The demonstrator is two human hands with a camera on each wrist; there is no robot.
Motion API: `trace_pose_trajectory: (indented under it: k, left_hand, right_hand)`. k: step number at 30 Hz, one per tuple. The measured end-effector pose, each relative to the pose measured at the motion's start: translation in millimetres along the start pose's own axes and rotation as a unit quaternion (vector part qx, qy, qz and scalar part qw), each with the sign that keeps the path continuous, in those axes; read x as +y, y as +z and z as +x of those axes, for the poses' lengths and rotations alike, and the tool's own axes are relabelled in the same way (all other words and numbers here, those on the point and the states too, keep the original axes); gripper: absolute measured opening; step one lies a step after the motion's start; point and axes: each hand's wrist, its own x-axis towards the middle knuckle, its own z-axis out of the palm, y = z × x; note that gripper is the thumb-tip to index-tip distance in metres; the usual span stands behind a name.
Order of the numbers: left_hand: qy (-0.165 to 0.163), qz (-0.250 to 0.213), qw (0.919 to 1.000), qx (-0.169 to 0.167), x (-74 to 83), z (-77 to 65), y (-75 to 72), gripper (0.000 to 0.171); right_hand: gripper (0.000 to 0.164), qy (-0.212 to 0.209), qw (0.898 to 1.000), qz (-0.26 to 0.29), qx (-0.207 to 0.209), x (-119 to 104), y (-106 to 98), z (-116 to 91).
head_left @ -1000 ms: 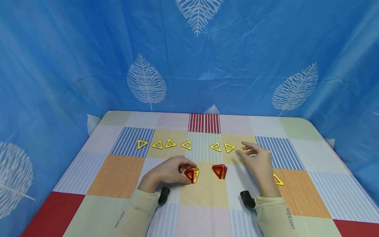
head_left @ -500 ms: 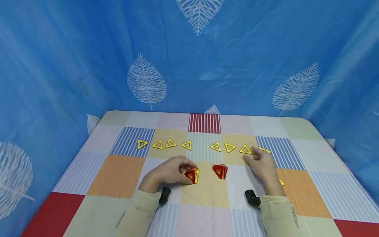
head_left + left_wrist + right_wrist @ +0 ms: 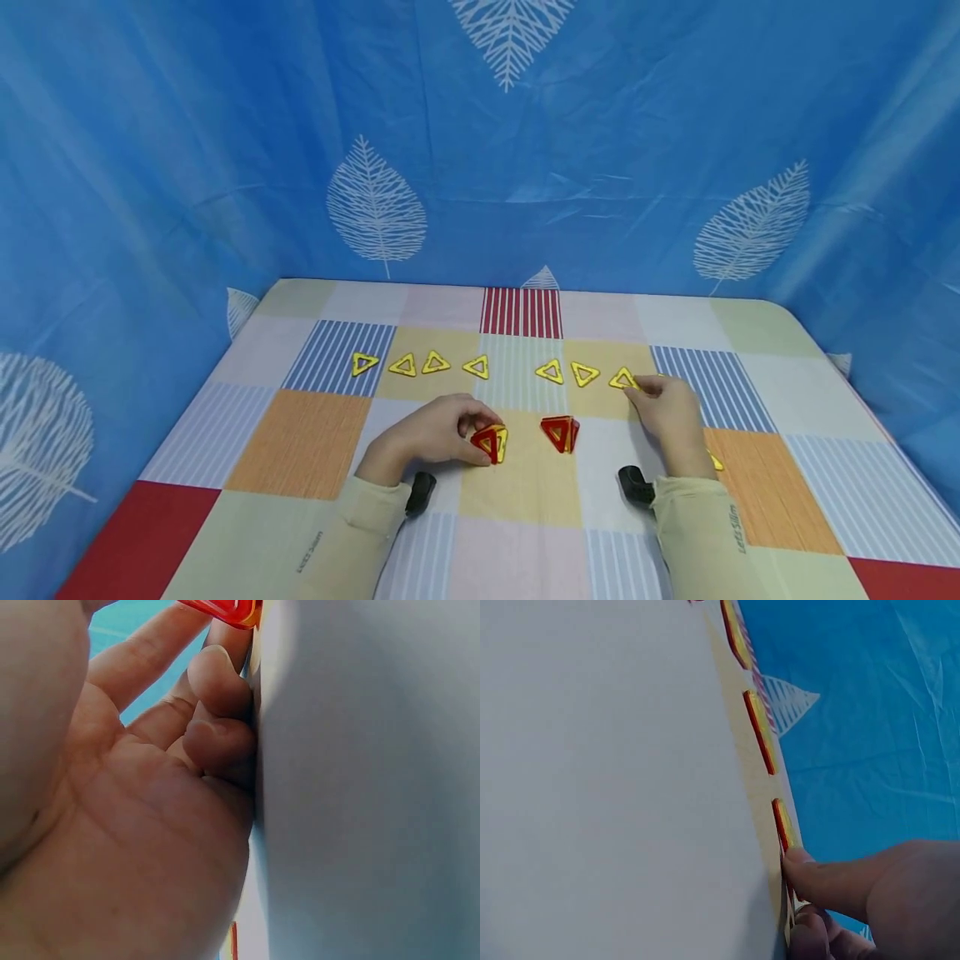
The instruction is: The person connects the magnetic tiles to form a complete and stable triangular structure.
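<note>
We see the left hand resting low over the table, its thumb and fingertips pinching a red-and-yellow triangle piece near the middle; in the left wrist view only a red corner of that piece shows at the top, with the other fingers curled beneath it.

We see the right hand with its thumb and fingers drawn close together at the rightmost visible triangle of a row of seven hollow yellow triangles; in the right wrist view the thumb tip overlaps a tile's end, and we cannot tell whether this grip has hold of anything.

Four of the row lie to the left and three to the right, with a gap between; nearer us, between the two hands, stands a cluster of red triangles, apart from both; one more yellow triangle peeks out beside the right wrist, partly hidden; behind the patchwork-patterned table hangs a blue curtain printed with white leaves.
</note>
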Motion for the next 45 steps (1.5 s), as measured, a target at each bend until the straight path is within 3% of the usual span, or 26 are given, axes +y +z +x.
trace_pose_trajectory:
  k: [4,9,13,17,21,25,32,45]
  left_hand:
    - [0.000,-0.001,1.0000,0.002,-1.3,0.5,0.8,0.042]
    - [0.004,-0.002,1.0000,0.004,-3.1,1.8,2.0,0.042]
    - [0.001,-0.002,1.0000,0.005,-4.8,1.7,3.0,0.042]
    - [-0.006,0.000,1.0000,0.004,-4.6,2.4,3.3,0.042]
    - [-0.008,0.005,1.0000,0.002,-3.9,3.3,3.5,0.041]
    - [-0.004,0.005,1.0000,0.004,-3.0,2.9,2.6,0.042]
    - [-0.003,0.004,1.0000,0.005,-5.4,2.9,2.9,0.041]
    - [0.007,-0.008,0.9999,0.004,-6.0,3.1,1.0,0.041]
  right_hand:
    - [0.037,0.012,0.999,0.027,0.019,-1.4,-3.6,-4.6]
    - [0.042,-0.003,0.998,0.062,-0.012,-17.9,-14.9,-9.1]
    - [0.043,-0.059,0.994,0.061,-0.073,-43.1,-25.8,-18.2]
    - [0.038,-0.099,0.980,0.062,-0.163,-67.9,-29.0,-30.8]
    - [0.029,-0.126,0.964,0.057,-0.228,-84.6,-20.5,-42.3]
    - [0.021,-0.152,0.951,0.052,-0.264,-96.4,-5.8,-50.2]
    - [0.014,-0.153,0.949,0.013,-0.276,-109.3,15.0,-60.9]
    - [0.010,-0.150,0.953,0.018,-0.264,-116.4,35.5,-65.0]
